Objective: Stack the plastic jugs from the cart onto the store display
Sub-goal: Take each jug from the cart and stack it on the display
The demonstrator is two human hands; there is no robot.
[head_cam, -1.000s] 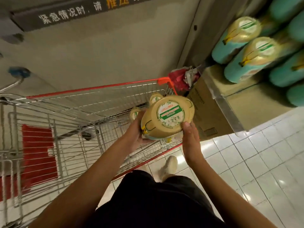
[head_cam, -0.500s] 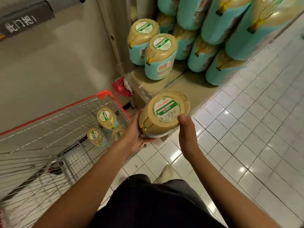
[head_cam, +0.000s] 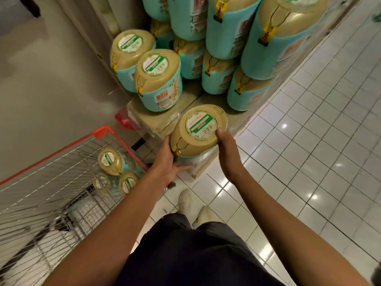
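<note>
I hold one plastic jug (head_cam: 199,129), tan-topped with a green and white label and a teal wrap, between both hands above the display's front corner. My left hand (head_cam: 168,162) cups its lower left side with the thumb up along the jug. My right hand (head_cam: 226,149) grips its right side, thumb on the rim of the top. The wire cart (head_cam: 61,182) with a red rim stands at the lower left and holds three more jugs (head_cam: 110,161). On the display (head_cam: 160,118), a box platform, stand stacked jugs (head_cam: 158,79) in several rows.
A grey wall and a door frame rise at the left behind the cart. A red plastic bag (head_cam: 123,120) is wedged beside the platform. White tiled floor (head_cam: 309,151) spreads to the right. My feet in pale shoes (head_cam: 194,205) stand just before the platform.
My view has swung from the cart toward the display. The jug in both hands has moved away from the cart and now hangs over the platform's front corner.
</note>
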